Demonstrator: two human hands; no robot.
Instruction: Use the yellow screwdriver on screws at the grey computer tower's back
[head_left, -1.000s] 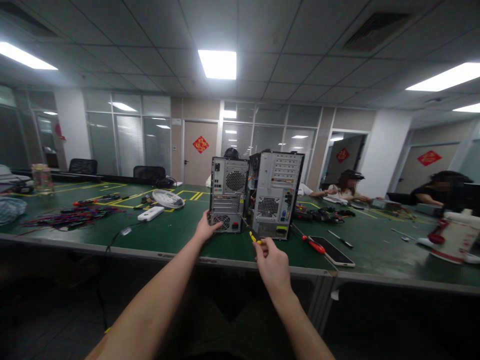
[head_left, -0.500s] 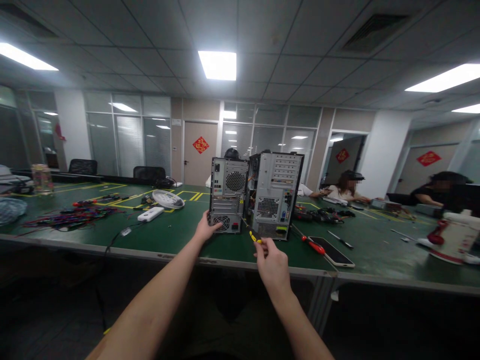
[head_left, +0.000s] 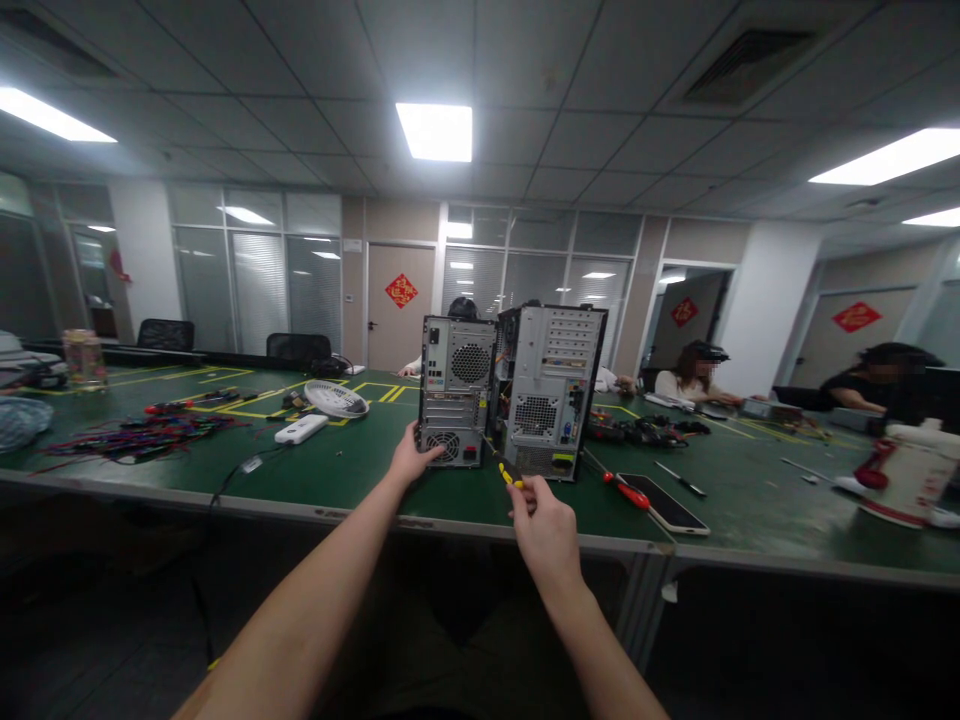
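Two grey computer towers stand back-side toward me on the green table (head_left: 337, 475): a smaller left tower (head_left: 457, 390) and a taller right tower (head_left: 553, 385). My left hand (head_left: 411, 462) grips the lower left corner of the left tower. My right hand (head_left: 546, 525) is closed on a yellow-and-black screwdriver (head_left: 505, 470), whose tip points into the gap at the base between the two towers.
A red-handled screwdriver (head_left: 628, 489) and a phone (head_left: 664, 502) lie right of the towers. A white power strip (head_left: 301, 427), a fan guard (head_left: 336, 397) and coloured wires (head_left: 142, 432) lie to the left. Other people sit at the far right (head_left: 885, 385).
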